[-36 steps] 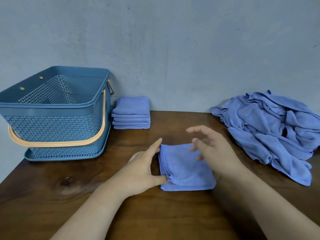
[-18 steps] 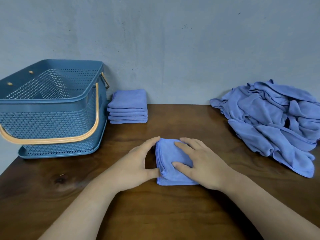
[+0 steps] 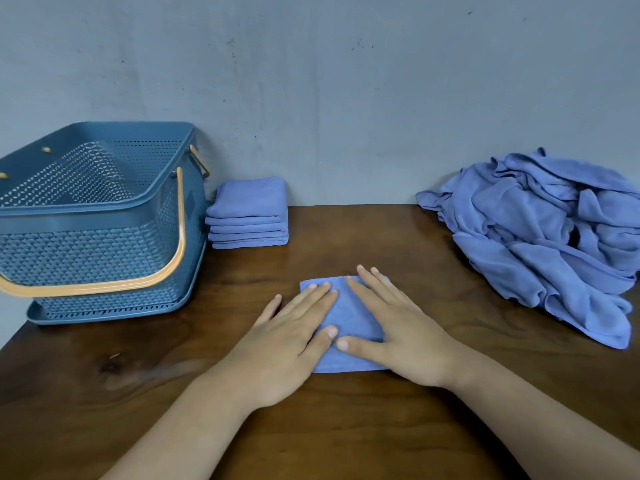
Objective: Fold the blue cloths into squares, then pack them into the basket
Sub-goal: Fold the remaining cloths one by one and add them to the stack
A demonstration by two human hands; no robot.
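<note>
A folded blue cloth lies as a small square on the wooden table in front of me. My left hand lies flat on its left half, fingers straight. My right hand presses flat on its right half, thumb tip near my left thumb. A blue perforated basket with an orange handle stands at the far left; I see no cloths inside it. A stack of several folded blue cloths sits beside the basket against the wall. A heap of unfolded blue cloths lies at the far right.
A grey wall runs along the table's back edge. The table's left edge passes just under the basket. Bare wood shows between the folded stack and the heap, and in front of my hands.
My left hand moved from gripping the cloth's left edge onto its top. Both hands now lie flat on the folded cloth, side by side.
</note>
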